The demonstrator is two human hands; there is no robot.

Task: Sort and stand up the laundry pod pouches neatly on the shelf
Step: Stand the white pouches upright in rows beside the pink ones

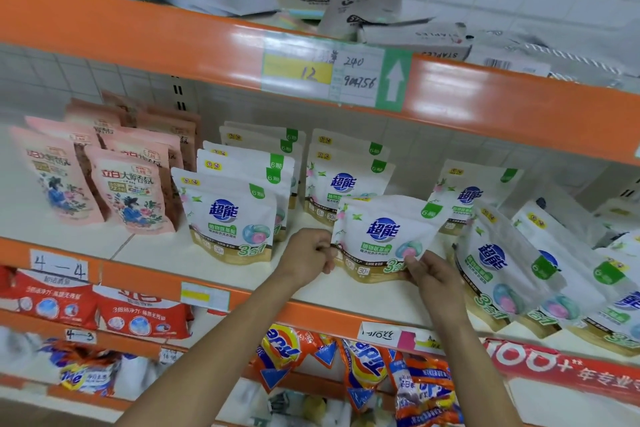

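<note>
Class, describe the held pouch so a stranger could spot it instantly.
Below the orange beam and green arrow label, find the white shelf. Among its white pouches, take the front middle pouch. Only it is pinched at both lower corners by left hand and right hand.

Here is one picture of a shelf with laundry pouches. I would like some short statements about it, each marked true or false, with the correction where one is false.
1. The left hand and the right hand hold the same white pouch. True.
2. The pink pouches stand to the right of the white ones. False: they stand at the left end of the shelf.
3. The far-right pouches lean over instead of standing straight. True.
4. The held pouch lies flat, face down. False: it is upright, its printed front towards the camera, pinched at its two lower corners.
5. The arrow on the upper beam's label points down. False: it points up.
</note>
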